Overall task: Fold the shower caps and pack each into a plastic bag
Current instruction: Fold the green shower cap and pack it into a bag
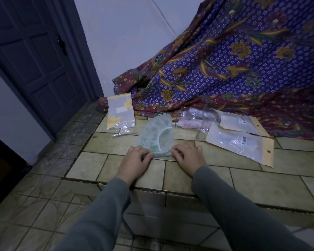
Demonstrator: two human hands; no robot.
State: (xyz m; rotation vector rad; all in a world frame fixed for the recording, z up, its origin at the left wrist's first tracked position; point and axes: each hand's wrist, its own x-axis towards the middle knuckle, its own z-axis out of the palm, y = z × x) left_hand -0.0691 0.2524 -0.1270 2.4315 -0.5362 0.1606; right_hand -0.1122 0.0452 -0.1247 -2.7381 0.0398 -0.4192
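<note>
Shower cap (155, 134): green-patterned, flat on tiled ledge (216, 171).
Left hand (135, 160): fingers curled, pressing cap's near edge at 7 o'clock.
Right hand (188, 158): same at 5 o'clock.
Plastic bags (239, 142): 3 o'clock of cap, apart.

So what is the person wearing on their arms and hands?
Both arms are in long, plain grey-green sleeves reaching to the wrists. The left hand and right hand are bare: no gloves, rings, watch or bracelets visible.

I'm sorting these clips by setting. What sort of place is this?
Probably a room in a home, with the work done on the tiled floor: a panelled door, a painted wall and a patterned batik cloth draped at the back.
</note>
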